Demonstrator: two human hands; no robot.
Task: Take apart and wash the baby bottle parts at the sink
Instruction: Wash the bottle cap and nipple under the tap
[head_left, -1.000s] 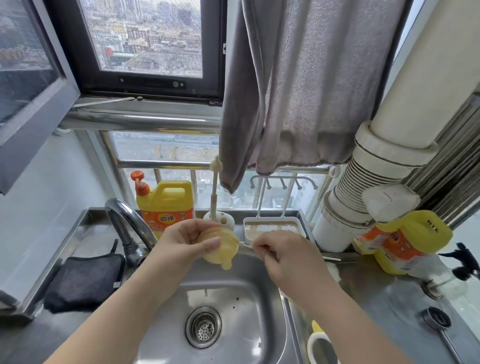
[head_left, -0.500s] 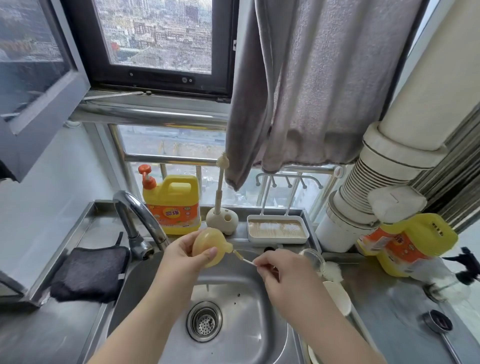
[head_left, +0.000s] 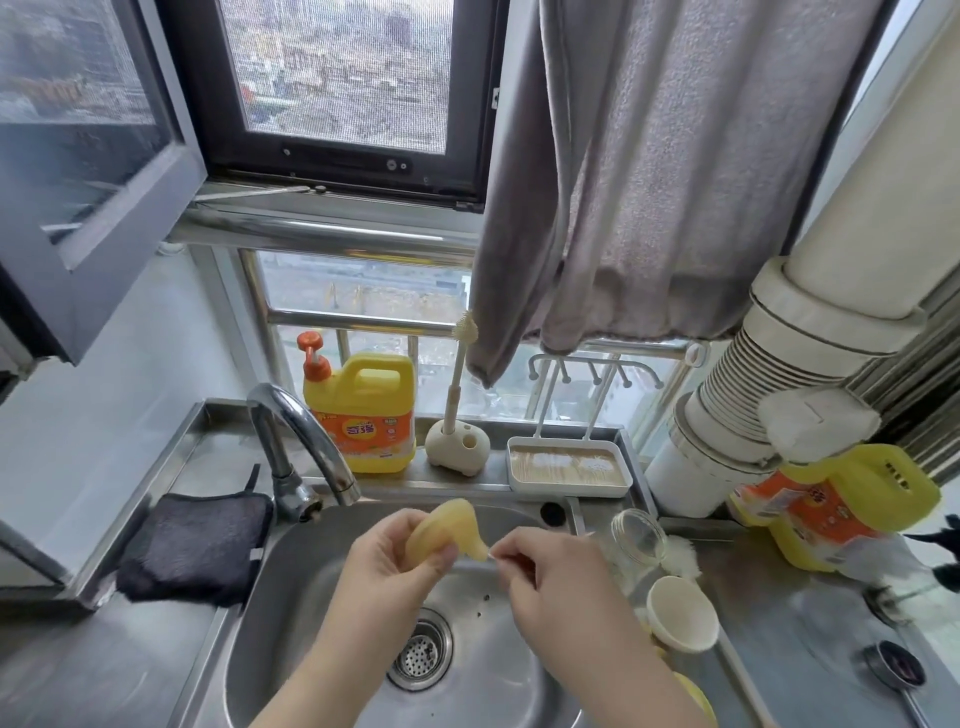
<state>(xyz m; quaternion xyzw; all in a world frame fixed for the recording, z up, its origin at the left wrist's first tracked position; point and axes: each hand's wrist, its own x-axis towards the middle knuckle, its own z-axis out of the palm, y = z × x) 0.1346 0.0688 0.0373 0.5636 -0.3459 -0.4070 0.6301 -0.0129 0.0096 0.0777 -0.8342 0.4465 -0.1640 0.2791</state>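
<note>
My left hand (head_left: 387, 558) grips a soft yellow bottle nipple (head_left: 447, 530) above the steel sink (head_left: 291, 597), its tip pointing right. My right hand (head_left: 545, 571) pinches a thin straw-like brush (head_left: 496, 555) whose end meets the nipple's tip. A clear glass bottle (head_left: 638, 540) lies on its side on the sink's right rim, with a cream cap (head_left: 681, 613) just in front of it.
The tap (head_left: 306, 431) arches over the sink's back left. Behind stand a yellow detergent jug (head_left: 363, 415), a bottle brush in its holder (head_left: 457, 441) and a drying tray (head_left: 569, 467). A black cloth (head_left: 197, 545) lies at left, another jug (head_left: 836, 509) at right.
The camera has tilted down and closer to the sink. The nipple has turned in my left hand so its tip points right, and the thin brush now touches that tip.
</note>
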